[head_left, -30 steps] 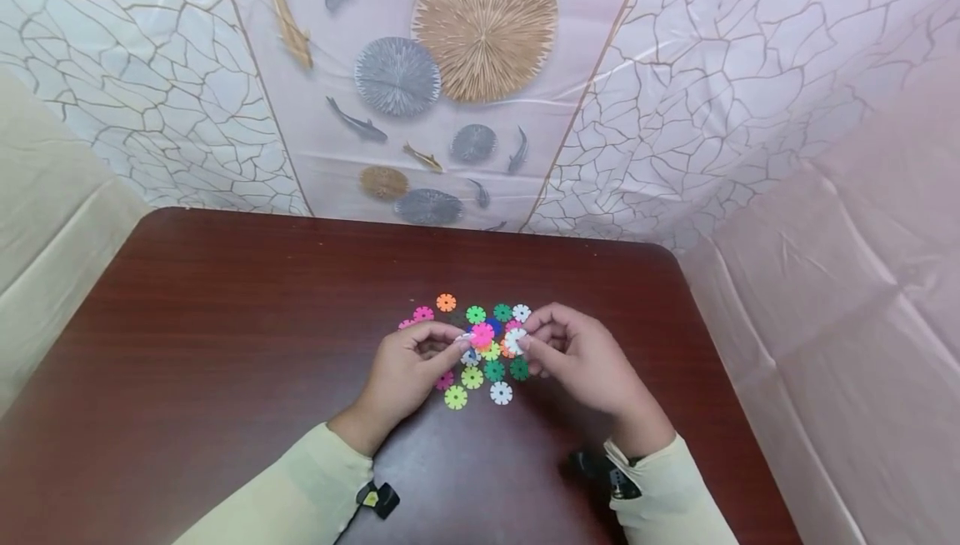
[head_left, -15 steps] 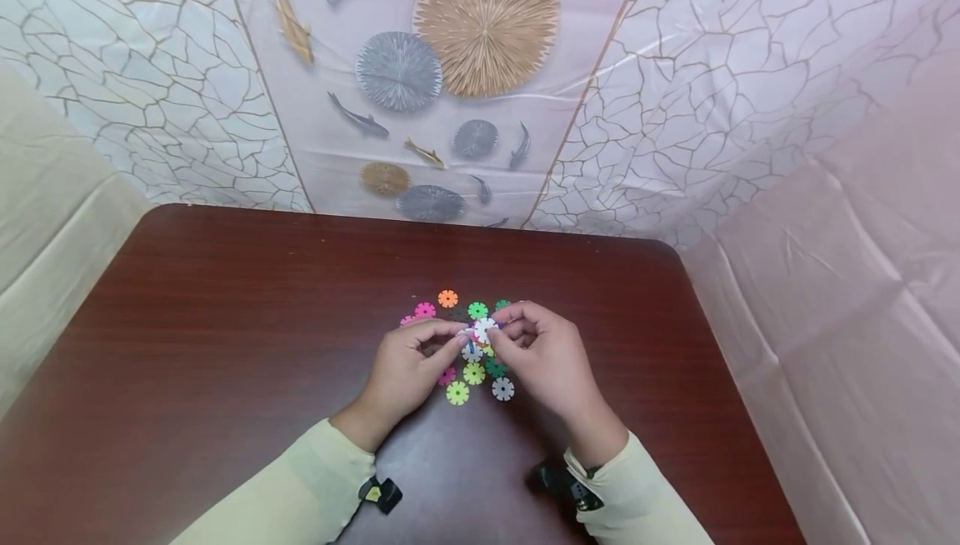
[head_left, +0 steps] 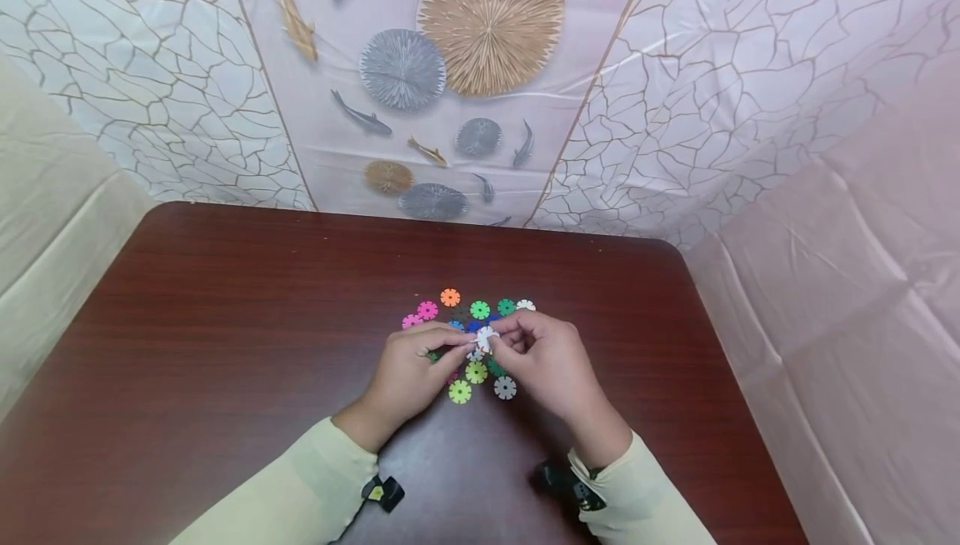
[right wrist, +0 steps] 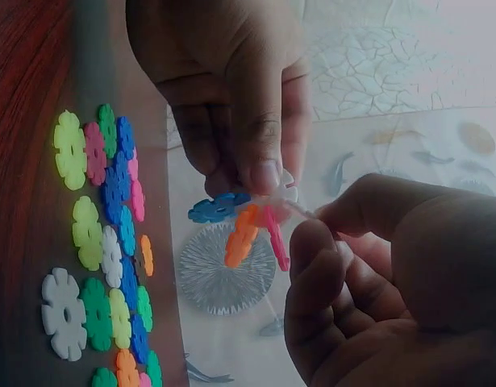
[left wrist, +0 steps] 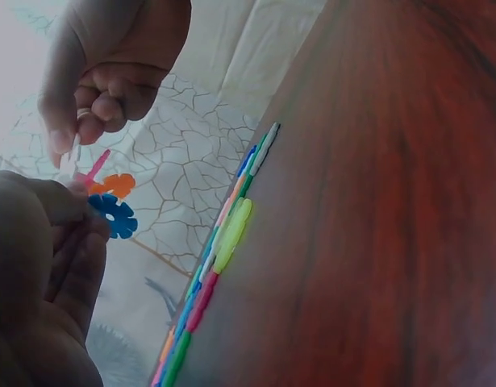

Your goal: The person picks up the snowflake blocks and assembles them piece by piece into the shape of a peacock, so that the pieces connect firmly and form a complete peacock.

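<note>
Left hand (head_left: pixel 405 368) and right hand (head_left: pixel 553 362) hold slotted plastic discs close together over a tabletop (head_left: pixel 217 362)

Head view: Both hands are narrowed to a pinch. The right holds a white disc (head_left: pixel 486 338), its face partly showing; what the left holds is mostly hidden. Many colourful loose discs (head_left: pixel 476 372) lie flat below and around them.

Left wrist view: The left hand pinches a small cluster (left wrist: pixel 106 201), raised clear of the tabletop, with a blue disc (left wrist: pixel 123 223), an orange disc (left wrist: pixel 110 185) and a pink disc (left wrist: pixel 97 166) sticking out.

Right wrist view: The white disc is edge-on in the right hand, at the cluster's side. I cannot tell whether its slot is engaged.

The step in hand appears to be adding this disc to the cluster. The next move likely calls for lining up slots and pressing firmly while the left hand steadies the rest.
</note>
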Motion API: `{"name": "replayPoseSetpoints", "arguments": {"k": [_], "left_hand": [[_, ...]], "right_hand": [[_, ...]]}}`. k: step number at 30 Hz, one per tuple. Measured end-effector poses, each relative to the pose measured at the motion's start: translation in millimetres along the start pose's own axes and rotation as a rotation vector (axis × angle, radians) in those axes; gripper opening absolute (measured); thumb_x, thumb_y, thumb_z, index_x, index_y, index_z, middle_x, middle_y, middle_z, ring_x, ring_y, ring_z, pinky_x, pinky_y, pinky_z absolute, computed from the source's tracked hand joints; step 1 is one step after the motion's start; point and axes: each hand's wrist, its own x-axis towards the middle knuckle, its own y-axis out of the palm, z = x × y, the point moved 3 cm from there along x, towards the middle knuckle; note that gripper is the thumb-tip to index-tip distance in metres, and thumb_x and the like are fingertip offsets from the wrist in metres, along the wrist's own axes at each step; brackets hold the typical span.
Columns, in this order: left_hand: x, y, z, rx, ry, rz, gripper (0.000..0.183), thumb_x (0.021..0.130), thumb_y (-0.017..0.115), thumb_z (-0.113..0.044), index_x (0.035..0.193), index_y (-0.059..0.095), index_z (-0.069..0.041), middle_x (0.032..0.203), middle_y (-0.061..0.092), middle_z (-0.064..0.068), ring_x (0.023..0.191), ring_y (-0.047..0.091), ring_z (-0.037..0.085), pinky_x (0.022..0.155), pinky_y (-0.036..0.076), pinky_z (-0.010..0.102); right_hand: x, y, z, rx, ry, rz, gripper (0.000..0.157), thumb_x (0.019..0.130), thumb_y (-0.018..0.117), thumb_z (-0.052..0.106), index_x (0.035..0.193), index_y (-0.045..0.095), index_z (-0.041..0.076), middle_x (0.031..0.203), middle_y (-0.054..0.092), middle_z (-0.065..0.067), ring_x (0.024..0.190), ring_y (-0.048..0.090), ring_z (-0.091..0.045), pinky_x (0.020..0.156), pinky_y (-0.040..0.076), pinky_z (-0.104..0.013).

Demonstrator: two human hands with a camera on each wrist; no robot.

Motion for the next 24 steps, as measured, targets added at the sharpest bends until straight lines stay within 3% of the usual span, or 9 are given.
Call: {"name": "replayPoseSetpoints", "arguments": {"k": [4,8,11,15,19,24], "left_hand": [[-0.1,0.1,-4.9,0.027,0.079,-0.009,0.018,0.095,0.091,-0.008,0.113,0.090,-0.011,0.109,0.087,0.003,0.102,0.083,0.015,0.089,0.069,0.032],[0.3,-0.6,-8.1,0.031,0.052,-0.019,0.017,0.096,0.091,-0.010,0.113,0.090,-0.011,0.109,0.087,0.002,0.103,0.084,0.015,0.090,0.069,0.033],[1.8,-1.3,-5.5,0.018,-0.039,-0.013,0.015,0.098,0.090,-0.016,0.113,0.089,-0.015,0.109,0.087,-0.003,0.099,0.082,0.011,0.089,0.069,0.032],[3.2,-2.7,3.9,-0.061,-0.246,-0.027,0.015,0.099,0.091,-0.027,0.113,0.088,-0.022,0.105,0.086,-0.007,0.092,0.079,0.007,0.085,0.067,0.026],[3.2,-4.5,12.5,-0.233,-0.415,-0.075,0.014,0.098,0.091,-0.027,0.110,0.086,-0.021,0.100,0.083,-0.001,0.087,0.077,0.014,0.079,0.064,0.022],[-1.2,-3.5,18.9,-0.328,-0.474,-0.070,0.015,0.098,0.091,-0.027,0.109,0.083,-0.020,0.098,0.080,0.006,0.084,0.074,0.022,0.074,0.063,0.023]], "right_hand": [[-1.4,0.6,2.8,0.000,-0.036,0.011,0.012,0.095,0.092,0.016,0.107,0.088,0.016,0.086,0.080,0.007,0.074,0.067,-0.008,0.064,0.059,-0.024],[-1.0,0.2,3.9,0.016,-0.027,0.040,0.015,0.100,0.089,0.022,0.115,0.089,0.017,0.084,0.080,0.007,0.069,0.068,-0.010,0.059,0.057,-0.026],[2.1,-5.3,-2.3,0.078,0.012,0.075,0.023,0.105,0.084,0.032,0.125,0.087,0.021,0.081,0.079,0.003,0.070,0.073,-0.020,0.059,0.058,-0.028],[7.7,-22.3,-17.7,0.096,0.057,0.078,0.022,0.107,0.081,0.035,0.125,0.085,0.024,0.083,0.078,0.000,0.076,0.074,-0.030,0.064,0.060,-0.032],[10.0,-33.2,-34.9,-0.110,0.136,0.163,0.015,0.103,0.084,0.025,0.116,0.081,0.018,0.084,0.073,0.000,0.073,0.065,-0.022,0.064,0.057,-0.035],[7.7,-21.6,-57.5,-0.313,0.244,0.337,0.027,0.098,0.089,0.028,0.113,0.076,0.011,0.083,0.070,-0.001,0.072,0.061,-0.018,0.067,0.055,-0.034]]}}
